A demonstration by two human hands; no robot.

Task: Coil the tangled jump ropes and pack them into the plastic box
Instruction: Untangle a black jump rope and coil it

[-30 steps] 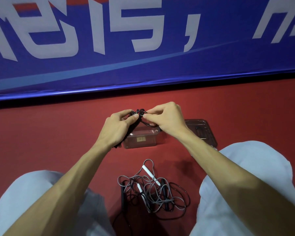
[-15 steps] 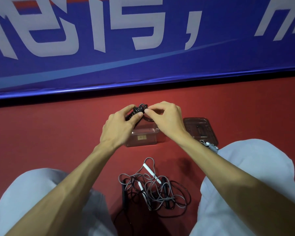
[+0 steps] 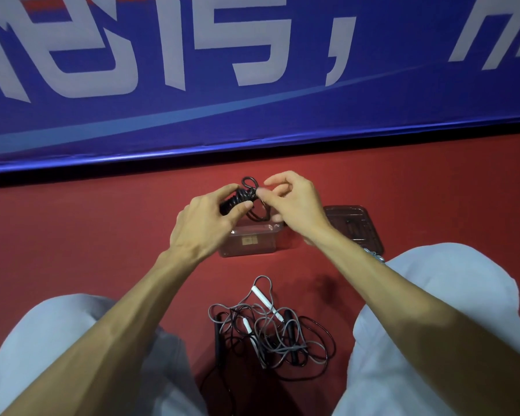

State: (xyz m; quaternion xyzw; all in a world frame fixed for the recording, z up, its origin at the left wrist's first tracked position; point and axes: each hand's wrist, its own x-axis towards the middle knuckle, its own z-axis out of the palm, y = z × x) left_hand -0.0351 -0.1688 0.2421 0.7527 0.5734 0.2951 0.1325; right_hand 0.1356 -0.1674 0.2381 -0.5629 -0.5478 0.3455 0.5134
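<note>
Far behind the plastic box (image 3: 264,246) hangs a big blue banner (image 3: 252,115) with white letters. The box sits on a red floor (image 3: 72,235). On the near side of the box you see your left knee (image 3: 72,340) and your right knee (image 3: 448,295) in pale trousers, one on each side. Between them, near the box, lies a tangled pile (image 3: 267,334) of grey and black ropes with white and black handles. The see-through lid (image 3: 360,223) lies flat just to the right of the box. The box is open. Your two hands are up above the box. Your left hand (image 3: 204,223) has its fingers and thumb curled round a black rope (image 3: 242,196) that is wound into a tight bundle. Your right hand (image 3: 294,205) pinches the end of that bundle with its thumb and first finger, and its other fingers stick up loosely. A little loop pokes out on the top of the bundle.
</note>
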